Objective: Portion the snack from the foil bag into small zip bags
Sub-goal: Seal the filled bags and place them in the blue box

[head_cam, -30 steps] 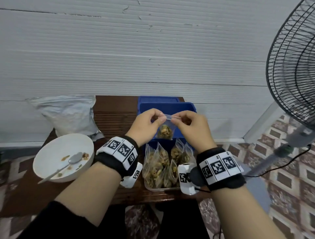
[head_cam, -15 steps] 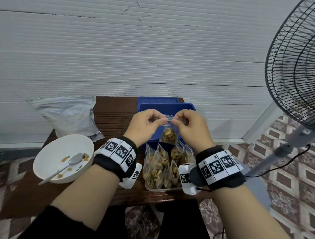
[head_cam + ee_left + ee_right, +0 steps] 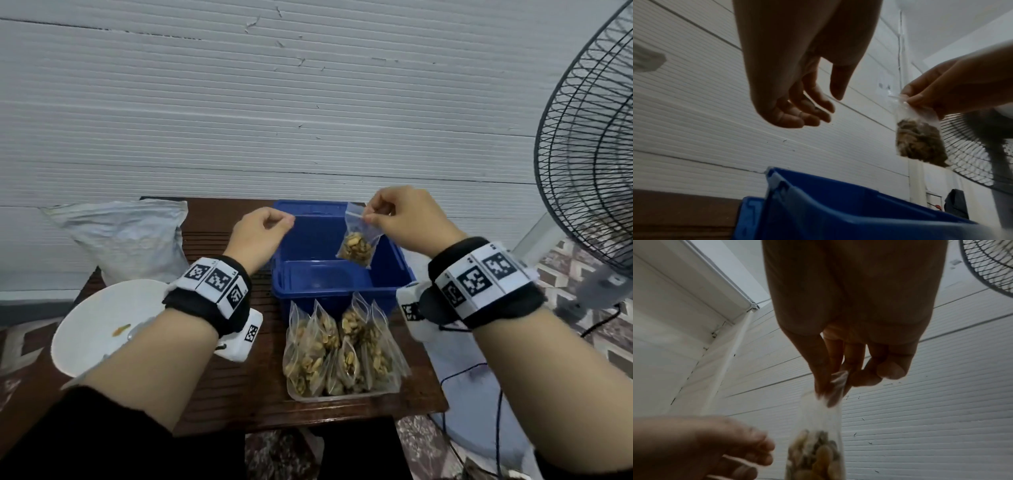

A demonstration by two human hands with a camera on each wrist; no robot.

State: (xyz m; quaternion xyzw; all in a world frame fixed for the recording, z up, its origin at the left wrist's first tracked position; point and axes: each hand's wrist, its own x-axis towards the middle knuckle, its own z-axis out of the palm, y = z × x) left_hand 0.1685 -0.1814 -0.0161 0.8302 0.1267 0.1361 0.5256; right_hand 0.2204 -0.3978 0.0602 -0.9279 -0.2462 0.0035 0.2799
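A filled small zip bag (image 3: 359,236) is pinched at its top corner by the right hand (image 3: 407,219), its long axis hanging straight below the grip over the blue bin (image 3: 394,274), while the nearby left hand (image 3: 257,233) hangs loosely curled, holding nothing.

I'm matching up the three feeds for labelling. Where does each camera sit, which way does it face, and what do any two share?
Head: on the head, facing forward and down at the table, blue bin and wall; both forearms show, and the right hand pinching the zip bag.
Left wrist: under the wrist, facing up along the empty left hand; right hand at its edge.
Right wrist: under the wrist, facing along the fingers pinching the bag top.
Shared: all three show the bag.
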